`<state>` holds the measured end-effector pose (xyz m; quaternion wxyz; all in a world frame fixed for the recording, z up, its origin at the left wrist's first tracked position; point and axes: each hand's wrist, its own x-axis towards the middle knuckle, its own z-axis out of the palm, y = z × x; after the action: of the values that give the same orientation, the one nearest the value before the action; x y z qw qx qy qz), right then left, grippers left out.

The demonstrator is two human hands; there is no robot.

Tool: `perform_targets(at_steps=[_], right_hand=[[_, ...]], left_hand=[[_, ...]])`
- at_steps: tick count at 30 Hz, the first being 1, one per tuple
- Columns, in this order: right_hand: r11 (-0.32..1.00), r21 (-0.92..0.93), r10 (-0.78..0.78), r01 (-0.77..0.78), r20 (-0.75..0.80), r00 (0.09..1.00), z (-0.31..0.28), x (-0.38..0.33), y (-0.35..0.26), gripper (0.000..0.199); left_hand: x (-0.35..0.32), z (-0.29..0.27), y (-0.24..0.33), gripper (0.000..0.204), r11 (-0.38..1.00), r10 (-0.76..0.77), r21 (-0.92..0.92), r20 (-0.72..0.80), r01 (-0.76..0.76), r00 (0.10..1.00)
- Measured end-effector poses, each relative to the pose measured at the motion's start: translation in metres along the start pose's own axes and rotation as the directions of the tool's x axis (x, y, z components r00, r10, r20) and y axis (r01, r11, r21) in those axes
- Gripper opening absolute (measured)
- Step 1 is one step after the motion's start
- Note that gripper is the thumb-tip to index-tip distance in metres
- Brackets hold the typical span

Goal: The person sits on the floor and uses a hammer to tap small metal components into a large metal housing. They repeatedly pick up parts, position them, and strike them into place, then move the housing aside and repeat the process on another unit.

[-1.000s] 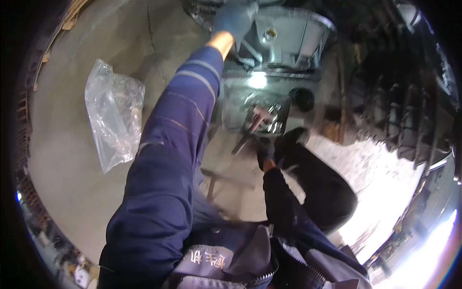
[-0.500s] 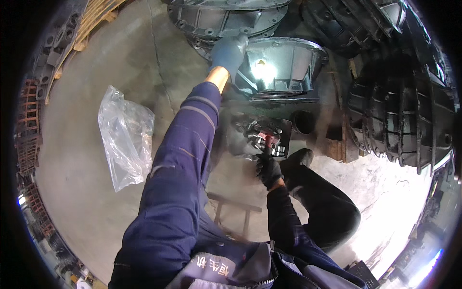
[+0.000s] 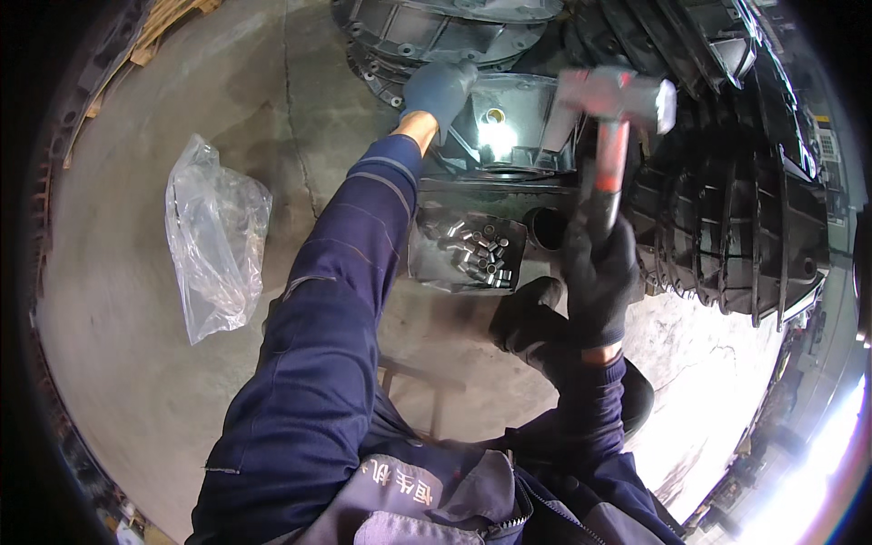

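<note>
Raised over the right part of the work area, a short-handled hammer (image 3: 614, 154) with a red-marked head is in my right hand (image 3: 601, 272), closed round the handle in a black glove. My left hand (image 3: 438, 95), in a blue-grey glove, is closed over the upper left edge of a grey cast metal housing (image 3: 536, 109). Its fingertips are partly hidden. A brass-coloured ring (image 3: 493, 116) shows in a hole of that housing, above a bright spot of light. Below the housing, several short metal sleeves (image 3: 486, 259) lie loose in a dark shallow tray (image 3: 427, 263).
Stacked castings (image 3: 436, 36) stand beyond my left hand, and ribbed dark castings (image 3: 727, 218) crowd the right side. A dark round opening (image 3: 545, 227) is beside the tray. On the floor at left lies a clear plastic bag (image 3: 216, 241). My boot (image 3: 527, 313) is near the tray.
My right hand has lifted the hammer from above the tray, up and to the right. The sleeves it covered now show. My left hand stays at the housing edge; the whole view has shifted slightly.
</note>
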<state>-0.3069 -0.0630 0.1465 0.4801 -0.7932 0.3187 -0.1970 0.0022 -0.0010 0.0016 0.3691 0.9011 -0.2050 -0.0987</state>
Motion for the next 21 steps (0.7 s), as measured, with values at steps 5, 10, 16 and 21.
perform_targets(at_steps=[5,10,16,21], right_hand=[[0.828,-0.543,-0.07,0.142,0.153,0.986,0.025,0.039,0.017,0.031],[0.796,-0.559,-0.105,0.233,0.251,0.962,0.01,0.059,0.023,0.028],[0.85,-0.426,-0.333,0.311,0.023,0.943,0.005,0.041,0.016,0.029],[0.709,-0.68,-0.008,0.184,0.254,0.967,0.013,0.053,0.026,0.03]], left_hand=[[-0.001,-0.002,0.0,0.06,0.998,0.037,-0.042,0.022,-0.036,0.999],[-0.006,-0.006,0.005,0.064,0.997,-0.055,-0.058,0.0,0.054,0.999],[-0.002,-0.005,0.006,0.063,0.999,-0.031,-0.037,0.022,0.032,0.999],[0.0,0.0,0.001,0.06,0.998,0.034,-0.049,0.038,-0.032,0.999]])
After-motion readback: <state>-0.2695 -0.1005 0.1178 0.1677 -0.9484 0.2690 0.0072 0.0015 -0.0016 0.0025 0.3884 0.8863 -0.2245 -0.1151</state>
